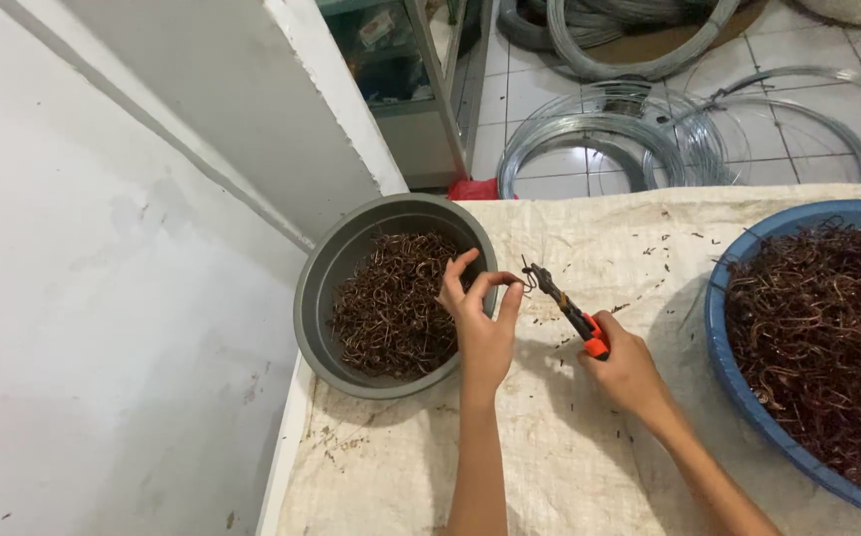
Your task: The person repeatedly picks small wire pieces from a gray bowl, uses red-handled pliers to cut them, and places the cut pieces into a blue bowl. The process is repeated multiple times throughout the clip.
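We start at the small bent piece of dark rusty wire (527, 281), pinched just past the rim of the round grey plastic basin (316, 298), above the pale woven cloth that covers the table (589, 228). Our left hand (480, 318) has it: thumb and forefinger closed on the wire, the other fingers fanned up and loose over the basin's edge. The nose of the orange-handled pliers (564, 310) meets that same wire from the right, jaws closed on it as far as we can tell. Our right hand (624, 372) is wrapped shut around the pliers' orange grips, wrist angled in from the lower right.

Moving out, the grey basin on the left holds a heap of short brown wire hooks (391, 303), filling its floor. On the far right sits a wide blue plastic tub (738, 387), piled with longer tangled reddish-brown wire strands (827, 337). Small dark wire crumbs dot the cloth between the two. Beyond the table, shiny silver wire coils (599, 139) lie on the white tiled floor (827, 60), and a white wall (103, 298) runs along our left.
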